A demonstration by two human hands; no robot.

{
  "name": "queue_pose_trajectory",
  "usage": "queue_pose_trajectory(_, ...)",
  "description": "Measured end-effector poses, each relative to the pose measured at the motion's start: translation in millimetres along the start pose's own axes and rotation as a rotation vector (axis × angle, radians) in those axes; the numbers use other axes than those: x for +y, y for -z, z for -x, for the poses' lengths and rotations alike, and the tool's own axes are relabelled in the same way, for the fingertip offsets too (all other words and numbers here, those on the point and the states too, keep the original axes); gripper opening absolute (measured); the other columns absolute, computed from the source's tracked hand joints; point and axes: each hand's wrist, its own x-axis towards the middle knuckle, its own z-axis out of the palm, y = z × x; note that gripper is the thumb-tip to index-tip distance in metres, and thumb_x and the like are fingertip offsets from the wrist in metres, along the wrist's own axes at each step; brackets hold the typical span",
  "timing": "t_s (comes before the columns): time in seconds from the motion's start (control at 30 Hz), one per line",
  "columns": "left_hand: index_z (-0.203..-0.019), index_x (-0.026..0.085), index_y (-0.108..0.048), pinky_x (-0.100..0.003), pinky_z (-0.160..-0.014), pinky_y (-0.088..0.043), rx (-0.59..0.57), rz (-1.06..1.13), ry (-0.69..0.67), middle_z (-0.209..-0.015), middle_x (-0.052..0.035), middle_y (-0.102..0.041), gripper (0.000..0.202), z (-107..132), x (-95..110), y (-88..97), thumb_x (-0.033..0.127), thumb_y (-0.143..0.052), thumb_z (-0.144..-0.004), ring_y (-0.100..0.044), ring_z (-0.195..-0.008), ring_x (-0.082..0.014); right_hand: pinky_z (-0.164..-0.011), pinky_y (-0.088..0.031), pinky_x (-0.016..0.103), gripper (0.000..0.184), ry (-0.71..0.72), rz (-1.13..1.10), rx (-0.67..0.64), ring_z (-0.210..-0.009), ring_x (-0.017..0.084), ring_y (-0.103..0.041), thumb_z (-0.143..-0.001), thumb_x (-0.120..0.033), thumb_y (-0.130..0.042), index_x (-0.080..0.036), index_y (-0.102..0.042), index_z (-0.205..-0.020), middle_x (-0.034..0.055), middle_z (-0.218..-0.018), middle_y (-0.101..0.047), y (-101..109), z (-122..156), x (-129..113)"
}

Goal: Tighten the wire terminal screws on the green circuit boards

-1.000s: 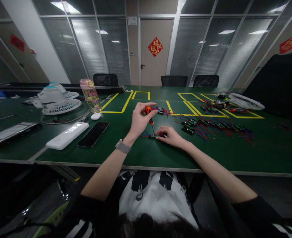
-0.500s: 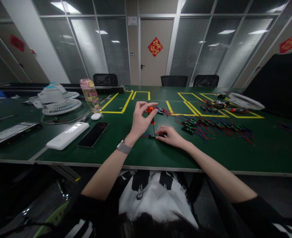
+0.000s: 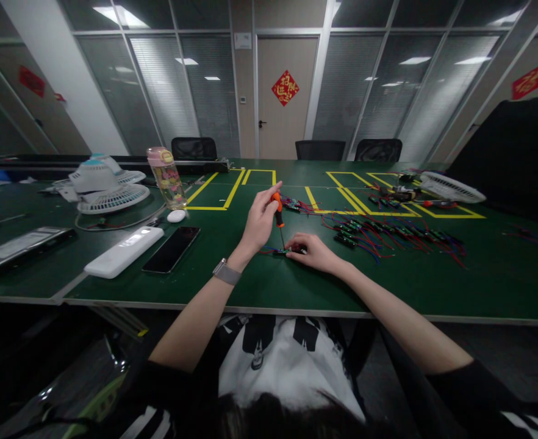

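An orange and black screwdriver (image 3: 279, 217) stands nearly upright, its handle between the thumb and fingers of my left hand (image 3: 258, 224). Its thin shaft reaches down to a small green circuit board (image 3: 279, 251) lying on the table, with wires trailing to the left. My right hand (image 3: 311, 251) rests on the table and pinches the board's right end; its fingertips hide part of it. Beyond my hands lies a small cluster of wired circuit boards (image 3: 296, 205). To the right is a larger spread of similar boards (image 3: 390, 230) with red and blue wires.
Left of my hands on the green table (image 3: 232, 283) lie a black phone (image 3: 172, 249), a white power bank (image 3: 125, 251) and a small white case (image 3: 176, 216). A water bottle (image 3: 167, 178) and a white fan (image 3: 108, 189) stand behind them. Another fan (image 3: 452, 186) lies at the far right.
My left fingers have turned about the screwdriver handle, going from spread and arched over it to straighter and closer together. My right hand and the board have stayed put.
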Motion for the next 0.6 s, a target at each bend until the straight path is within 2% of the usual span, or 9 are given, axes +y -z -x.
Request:
queue_pose_trajectory(0.1, -0.131, 0.026, -0.05, -0.032, -0.083, -0.051, -0.073, 0.169, 0.062, -0.114, -0.0062, -0.059, 0.043, -0.2, -1.4, -1.6, 0.018, -0.044, -0.089, -0.061, -0.09, -0.0138, -0.067, -0.047, 0.026, 0.012, 0.003, -0.005, -0.002, -0.07, 0.014, -0.059, -0.08, -0.022, -0.065, -0.016, -0.069, -0.089, 0.0042, -0.083, -0.063, 0.1, -0.1, -0.1)
queue_pose_trajectory(0.2, -0.122, 0.027, -0.059, -0.031, -0.085, -0.05, 0.002, 0.007, -0.012, -0.101, -0.0036, -0.061, 0.04, 1.2, 0.8, -0.2, 0.023, -0.061, -0.083, -0.059, -0.089, -0.0137, -0.066, -0.047, 0.026, 0.011, -0.001, -0.003, 0.003, -0.07, 0.014, -0.059, -0.08, -0.022, -0.065, -0.016, -0.069, -0.089, 0.0037, -0.081, -0.063, 0.1, 0.0, -0.9)
queue_pose_trajectory(0.27, -0.114, 0.027, -0.064, -0.03, -0.088, -0.049, 0.056, -0.119, -0.062, -0.102, -0.0039, -0.058, 0.035, 1.6, 2.3, 1.3, 0.026, -0.066, -0.079, -0.056, -0.096, -0.015, -0.066, -0.046, 0.026, 0.011, 0.0, -0.001, 0.007, -0.07, 0.014, -0.059, -0.08, -0.022, -0.065, -0.016, -0.069, -0.088, 0.0033, -0.08, -0.063, -0.1, 0.0, -1.2)
queue_pose_trajectory(0.37, -0.118, 0.028, -0.063, -0.029, -0.088, -0.049, 0.015, -0.043, -0.051, -0.116, -0.0056, -0.055, 0.032, 1.1, 2.8, 1.4, 0.026, -0.055, -0.087, -0.055, -0.105, -0.016, -0.066, -0.047, 0.026, 0.01, 0.0, -0.007, 0.008, -0.07, 0.014, -0.059, -0.08, -0.022, -0.065, -0.016, -0.069, -0.087, 0.0033, -0.081, -0.063, -0.3, 0.1, -0.9)
queue_pose_trajectory(0.43, -0.125, 0.027, -0.057, -0.029, -0.083, -0.052, -0.06, 0.094, -0.004, -0.118, -0.0061, -0.057, 0.036, 1.0, 2.9, 0.1, 0.024, -0.046, -0.091, -0.059, -0.099, -0.0149, -0.067, -0.048, 0.026, 0.011, -0.001, -0.011, 0.003, -0.071, 0.014, -0.059, -0.08, -0.022, -0.065, -0.016, -0.069, -0.088, 0.0036, -0.082, -0.063, -0.3, 0.0, -0.8)
queue_pose_trajectory(0.5, -0.126, 0.027, -0.056, -0.029, -0.08, -0.053, -0.084, 0.126, 0.017, -0.11, -0.0055, -0.061, 0.037, 1.5, 3.6, -0.7, 0.024, -0.048, -0.09, -0.061, -0.089, -0.0135, -0.067, -0.048, 0.026, 0.011, -0.001, -0.013, -0.001, -0.071, 0.014, -0.059, -0.08, -0.022, -0.064, -0.017, -0.069, -0.088, 0.0038, -0.083, -0.063, 0.0, 0.0, -0.9)
queue_pose_trajectory(0.6, -0.116, 0.027, -0.064, -0.029, -0.084, -0.05, -0.005, -0.053, -0.041, -0.1, -0.0037, -0.061, 0.035, 2.3, 4.9, 0.4, 0.027, -0.064, -0.082, -0.058, -0.09, -0.0139, -0.067, -0.048, 0.026, 0.01, -0.001, -0.012, 0.0, -0.072, 0.014, -0.059, -0.08, -0.021, -0.065, -0.016, -0.069, -0.087, 0.0039, -0.083, -0.063, 0.4, -0.1, -1.4)
